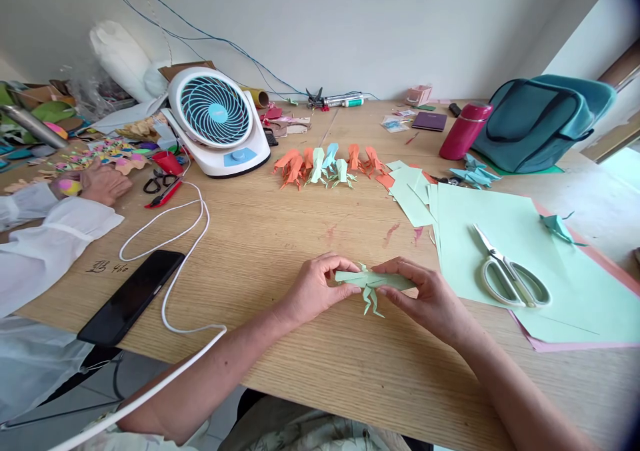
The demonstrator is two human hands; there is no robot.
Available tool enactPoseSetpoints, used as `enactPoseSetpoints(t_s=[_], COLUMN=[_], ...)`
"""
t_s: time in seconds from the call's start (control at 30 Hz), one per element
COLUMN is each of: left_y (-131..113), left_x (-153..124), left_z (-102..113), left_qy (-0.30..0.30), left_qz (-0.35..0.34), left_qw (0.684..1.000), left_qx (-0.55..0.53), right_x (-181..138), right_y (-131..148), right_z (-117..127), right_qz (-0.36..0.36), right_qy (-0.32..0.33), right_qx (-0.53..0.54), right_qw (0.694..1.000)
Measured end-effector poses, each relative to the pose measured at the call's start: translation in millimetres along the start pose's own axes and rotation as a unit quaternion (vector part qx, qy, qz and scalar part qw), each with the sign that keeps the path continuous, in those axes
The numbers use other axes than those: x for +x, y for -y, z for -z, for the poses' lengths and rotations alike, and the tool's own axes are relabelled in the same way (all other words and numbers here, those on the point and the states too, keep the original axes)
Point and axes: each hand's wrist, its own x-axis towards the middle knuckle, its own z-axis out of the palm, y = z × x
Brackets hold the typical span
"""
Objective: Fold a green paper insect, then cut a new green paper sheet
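left hand (pixel 316 283): thumb and fingers pinching the left wing of the green model (pixel 369 279). right hand (pixel 425 296): same grip, right wing. model above the table (pixel 270 231), contact unclear. scissors (pixel 511 276) to the right, on paper (pixel 455 237).

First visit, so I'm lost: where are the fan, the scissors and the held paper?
Fan (pixel 218 113): head view, hub of its grille.
Scissors (pixel 502 260): head view, near the pivot.
Held paper (pixel 370 279): head view, middle of its strip.

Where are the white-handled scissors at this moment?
In the head view, the scissors lie at right on pale green paper, right of the right hand.
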Motion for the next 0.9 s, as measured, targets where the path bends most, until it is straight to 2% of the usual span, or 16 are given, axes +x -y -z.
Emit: enactPoseSetpoints(t_s=[0.23, 0.33, 0.5, 0.9], left_y=[3.2, 5.5, 6.8, 5.6], left_x=[-2.2, -2.6, -3.8, -6.5], left_z=[1.8, -0.1, -4.1, -9.0], left_qy=[-0.032, -0.033, -0.041, -0.045], left_qz=[-0.091, -0.108, -0.116, -0.118], left_qw=[0.995, 0.992, 0.988, 0.982], left_qx=[0.029, 0.059, 0.093, 0.143], right_x=[-1.9, -1.2, 1.3, 2.9], right_y=[-5.6, -9.8, -11.5, -12.5], right_z=[-2.6, -4.2, -5.0, -12.6], right_qz=[0.067, 0.11, 0.181, 0.182], right_qy=[-0.013, -0.028, -0.056, -0.05], right_qx=[-0.033, -0.097, -0.226, -0.233], right_qw=[0.997, 0.989, 0.955, 0.954])
